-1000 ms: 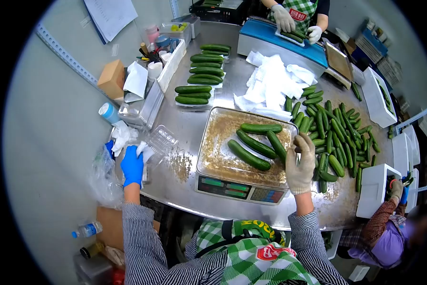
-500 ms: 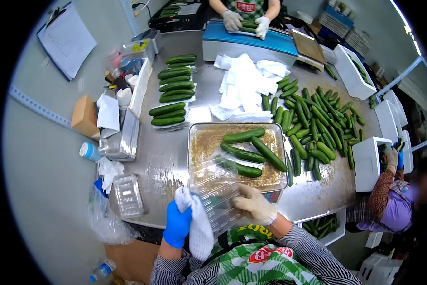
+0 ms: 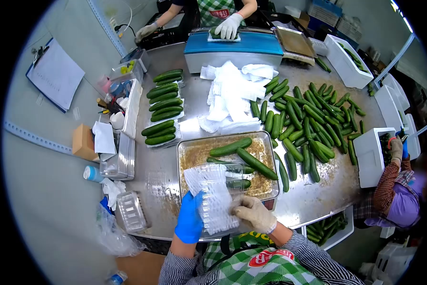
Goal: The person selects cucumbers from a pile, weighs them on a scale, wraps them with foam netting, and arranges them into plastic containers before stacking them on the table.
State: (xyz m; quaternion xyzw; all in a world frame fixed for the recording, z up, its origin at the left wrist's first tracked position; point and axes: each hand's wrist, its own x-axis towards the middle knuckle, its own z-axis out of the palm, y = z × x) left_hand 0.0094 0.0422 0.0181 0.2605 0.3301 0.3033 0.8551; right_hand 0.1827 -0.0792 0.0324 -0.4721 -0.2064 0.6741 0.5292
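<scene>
A clear plastic tray [image 3: 233, 192] is held tilted over the metal pan, with a white foam net [image 3: 207, 183] lying against it. My left hand [image 3: 188, 219], in a blue glove, is closed at the net's left edge. In a cream knitted glove, my right hand [image 3: 255, 213] pinches the tray's right side. Behind the tray, the square metal pan [image 3: 179, 164] bears several cucumbers [image 3: 257, 164], some partly seen through the plastic.
Loose cucumbers [image 3: 313, 128] are piled on the right; wrapped cucumber packs [image 3: 163, 114] line the left. White foam nets [image 3: 232, 95] lie heaped behind the pan. A co-worker's gloved hand [image 3: 228, 27] rests on a pack at the blue-topped machine [image 3: 232, 45]. Another person [image 3: 398, 194] works among white boxes.
The foam net has moved from beside the tray onto it, with my left hand brought up and across. The co-worker opposite has moved one hand away to the left.
</scene>
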